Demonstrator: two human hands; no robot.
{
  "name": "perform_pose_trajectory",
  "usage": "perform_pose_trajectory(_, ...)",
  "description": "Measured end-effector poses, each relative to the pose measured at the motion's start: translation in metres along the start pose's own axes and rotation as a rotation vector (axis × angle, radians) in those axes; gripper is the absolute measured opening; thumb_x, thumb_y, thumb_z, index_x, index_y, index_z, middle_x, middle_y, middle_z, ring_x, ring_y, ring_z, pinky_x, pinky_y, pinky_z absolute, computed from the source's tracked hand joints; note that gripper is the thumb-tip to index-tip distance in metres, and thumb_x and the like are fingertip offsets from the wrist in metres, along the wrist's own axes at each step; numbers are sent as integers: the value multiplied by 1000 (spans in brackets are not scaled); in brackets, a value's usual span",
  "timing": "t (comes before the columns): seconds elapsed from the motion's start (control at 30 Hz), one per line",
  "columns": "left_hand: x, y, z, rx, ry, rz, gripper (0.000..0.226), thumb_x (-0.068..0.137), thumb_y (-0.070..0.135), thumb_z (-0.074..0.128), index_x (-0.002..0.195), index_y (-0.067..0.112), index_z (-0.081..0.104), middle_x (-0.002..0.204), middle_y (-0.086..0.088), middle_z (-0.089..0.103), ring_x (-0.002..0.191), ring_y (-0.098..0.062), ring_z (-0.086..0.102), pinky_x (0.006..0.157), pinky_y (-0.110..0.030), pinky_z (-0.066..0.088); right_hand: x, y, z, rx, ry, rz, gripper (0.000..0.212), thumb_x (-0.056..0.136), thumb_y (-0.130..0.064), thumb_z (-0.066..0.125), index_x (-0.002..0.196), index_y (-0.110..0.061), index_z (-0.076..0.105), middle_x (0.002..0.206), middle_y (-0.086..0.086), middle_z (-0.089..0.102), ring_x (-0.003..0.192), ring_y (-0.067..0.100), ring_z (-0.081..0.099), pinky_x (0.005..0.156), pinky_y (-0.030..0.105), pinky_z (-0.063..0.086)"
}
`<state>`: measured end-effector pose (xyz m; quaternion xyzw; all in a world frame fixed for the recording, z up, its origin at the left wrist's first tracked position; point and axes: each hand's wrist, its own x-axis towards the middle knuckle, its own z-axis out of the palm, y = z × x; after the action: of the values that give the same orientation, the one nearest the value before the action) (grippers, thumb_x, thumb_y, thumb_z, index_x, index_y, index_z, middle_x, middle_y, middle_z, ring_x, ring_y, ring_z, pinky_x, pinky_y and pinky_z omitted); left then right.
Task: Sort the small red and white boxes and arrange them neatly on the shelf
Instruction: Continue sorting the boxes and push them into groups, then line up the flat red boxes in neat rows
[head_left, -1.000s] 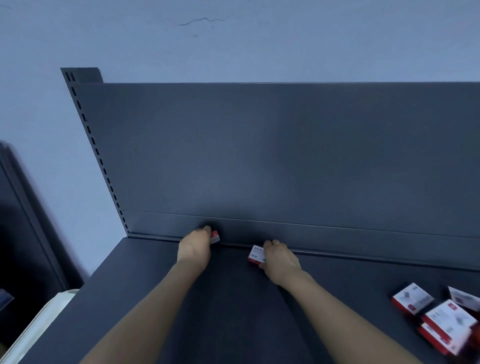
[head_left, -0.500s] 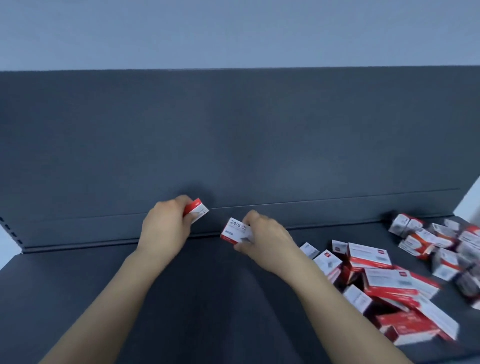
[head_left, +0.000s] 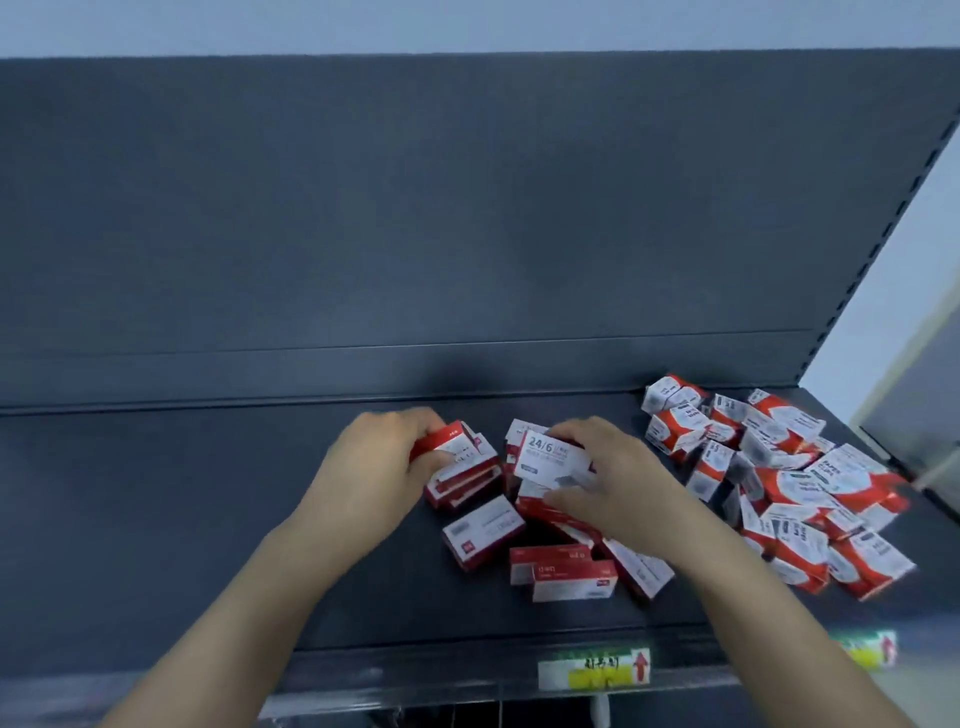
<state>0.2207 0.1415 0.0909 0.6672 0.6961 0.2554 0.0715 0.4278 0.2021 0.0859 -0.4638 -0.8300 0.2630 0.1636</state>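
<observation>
On the dark shelf (head_left: 182, 519) lies a loose heap of small red and white boxes. My left hand (head_left: 374, 467) grips a red and white box (head_left: 454, 441) at the heap's left edge, over other flat boxes (head_left: 467, 480). My right hand (head_left: 613, 483) holds a white-faced box marked 24/6 (head_left: 550, 457), fingers curled round it. Several flat boxes (head_left: 566, 571) lie in front of my hands. A second pile of chunkier paper clip boxes (head_left: 779, 473) fills the shelf's right end.
The shelf's dark back panel (head_left: 467, 234) rises behind the boxes, with a slotted upright (head_left: 883, 223) at the right. A price label (head_left: 592, 670) sits on the front rail. The shelf's left half holds nothing visible.
The view has swung right, from the shelf's left end to the heap of boxes. Both hands have come from the back panel to the pile, each still holding a box.
</observation>
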Motion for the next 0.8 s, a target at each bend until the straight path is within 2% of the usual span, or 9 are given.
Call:
perform_pose_trajectory(0.07, -10, 12, 12, -1, -47, -1, 10, 89, 27, 60, 94, 22, 65, 80, 7, 68, 69, -9, 60, 67, -29, 50, -13, 16, -5, 61, -84, 1, 41, 82, -23, 66, 118, -29, 47, 108, -12, 53, 100, 7, 55, 84, 25, 48)
perform_pose_trajectory(0.2, -30, 23, 32, 5, -126, -5, 15, 90, 33, 57, 102, 26, 64, 89, 11, 68, 71, -7, 58, 66, -22, 48, -33, 40, -6, 198, -155, -7, 36, 79, -18, 72, 99, -38, 49, 95, -18, 61, 80, -6, 61, 61, 8, 47)
perform_pose_trajectory(0.33, -44, 25, 51, 7, -187, -9, 21, 92, 29, 55, 111, 28, 62, 107, 11, 67, 91, -9, 61, 80, -25, 50, -45, 59, 6, 219, -117, -10, 36, 71, -14, 79, 95, -30, 57, 92, -18, 63, 83, -14, 58, 65, 5, 47)
perform_pose_trajectory(0.43, -45, 26, 62, 32, -215, -7, 27, 93, 28, 52, 118, 27, 60, 114, 7, 65, 100, -13, 60, 86, -32, 50, -48, 67, 16, 183, -87, -25, 37, 68, -17, 82, 98, -26, 62, 96, -15, 64, 84, -10, 61, 67, 6, 48)
perform_pose_trajectory(0.5, -45, 25, 65, 16, -205, -6, 27, 93, 27, 52, 119, 27, 60, 113, 6, 65, 99, -14, 61, 86, -31, 49, -49, 70, 20, 119, -55, -39, 38, 69, -22, 81, 102, -25, 64, 101, -13, 65, 87, -3, 63, 74, 14, 52)
perform_pose_trajectory(0.57, -45, 21, 64, 35, -203, 5, 27, 93, 27, 52, 119, 26, 61, 113, 6, 65, 99, -14, 61, 86, -31, 50, -49, 73, 25, 24, -15, -98, 41, 74, -28, 77, 111, -24, 62, 109, -13, 66, 97, 1, 62, 84, 24, 53)
perform_pose_trajectory(0.63, -47, 16, 61, 52, -186, 1, 28, 92, 26, 53, 119, 26, 61, 112, 6, 66, 98, -15, 61, 85, -31, 50, -49, 75, 31, -16, 0, -157, 42, 80, -31, 71, 120, -24, 58, 118, -11, 63, 107, 4, 59, 93, 28, 50)
perform_pose_trajectory(0.7, -48, 11, 56, 45, -160, 2, 28, 91, 27, 56, 118, 25, 62, 109, 4, 67, 96, -17, 62, 83, -31, 50, -52, 75, 36, -33, 21, -197, 41, 86, -40, 60, 124, -26, 54, 123, -9, 60, 114, 5, 54, 97, 27, 47)
perform_pose_trajectory(0.8, -53, 6, 51, 50, -201, 6, 30, 91, 25, 55, 120, 22, 62, 110, 0, 67, 96, -19, 62, 82, -30, 48, -57, 73, 43, -14, 60, -263, 42, 90, -58, 35, 119, -32, 49, 120, -9, 60, 112, 0, 49, 93, 19, 45)
